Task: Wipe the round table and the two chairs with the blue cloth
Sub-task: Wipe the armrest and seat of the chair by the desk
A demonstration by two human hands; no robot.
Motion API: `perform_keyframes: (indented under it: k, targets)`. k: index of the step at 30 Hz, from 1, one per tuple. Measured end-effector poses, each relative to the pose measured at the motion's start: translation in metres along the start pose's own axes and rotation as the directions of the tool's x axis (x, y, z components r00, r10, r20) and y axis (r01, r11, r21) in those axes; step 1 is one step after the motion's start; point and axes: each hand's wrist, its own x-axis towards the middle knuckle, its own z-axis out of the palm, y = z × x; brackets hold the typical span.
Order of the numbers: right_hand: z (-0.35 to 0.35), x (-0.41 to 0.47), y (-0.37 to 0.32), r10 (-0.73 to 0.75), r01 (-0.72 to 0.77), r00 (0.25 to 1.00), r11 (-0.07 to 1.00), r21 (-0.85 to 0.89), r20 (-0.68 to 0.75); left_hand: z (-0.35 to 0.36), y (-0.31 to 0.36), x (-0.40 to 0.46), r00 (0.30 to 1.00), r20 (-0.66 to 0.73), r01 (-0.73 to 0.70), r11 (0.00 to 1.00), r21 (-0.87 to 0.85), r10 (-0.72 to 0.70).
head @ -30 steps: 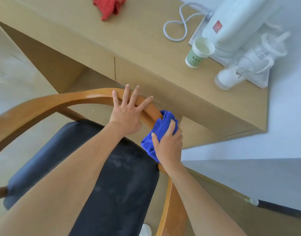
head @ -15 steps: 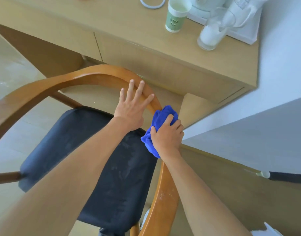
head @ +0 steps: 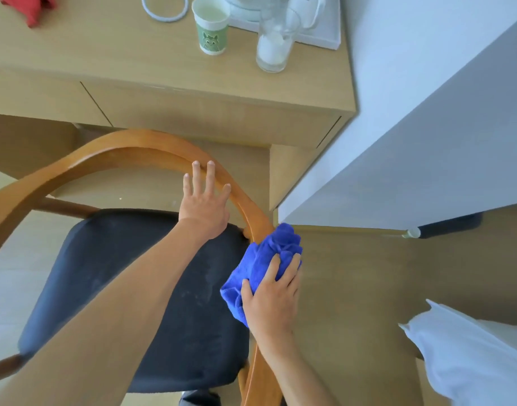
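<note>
I see the blue cloth (head: 266, 259) bunched into a thick wad, draped over the right side of the chair's curved wooden rail (head: 128, 150). I count 1 chair (head: 151, 288) here: orange-brown wood, dark padded seat showing pale dusty smears, standing upright on the floor.

Support: light wooden desk (head: 110, 54) | On top: red cloth (head: 31, 7) far left; white cord loop (head: 163, 10); green paper cup (head: 211, 27); clear glass (head: 273, 48); white tray (head: 324, 30) at right edge.
</note>
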Motion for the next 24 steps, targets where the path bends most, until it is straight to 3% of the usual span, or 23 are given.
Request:
perform_keyframes:
  k: [7, 13, 16, 20, 24]
  targets:
    - [0.031, -0.118, 0.027, 0.135, -0.138, 0.99, 0.971, 0.196, 0.032, 0.011, 0.005, 0.0, 0.998, -0.059, -0.01, 0.999, -0.042, 0.008]
    - [0.035, -0.102, 0.005, 0.259, -0.251, 0.966, 0.939, 0.235, -0.005, 0.014, 0.014, 0.003, 0.997, -0.073, 0.021, 0.999, -0.048, -0.024]
    - [0.027, -0.053, -0.002, 0.216, -0.198, 0.972, 0.964, 0.178, -0.091, 0.016, 0.015, 0.005, 0.997, -0.08, 0.02, 0.999, -0.034, -0.023]
    - [0.014, 0.025, -0.012, 0.074, -0.063, 0.995, 0.987, 0.148, -0.068, 0.018, 0.015, 0.006, 0.995, -0.102, 0.017, 0.999, -0.039, -0.021]
    - [0.02, 0.001, -0.004, 0.071, -0.054, 0.99, 0.988, 0.142, -0.119, 0.02, 0.014, 0.005, 0.991, -0.135, -0.002, 0.998, -0.056, -0.005]
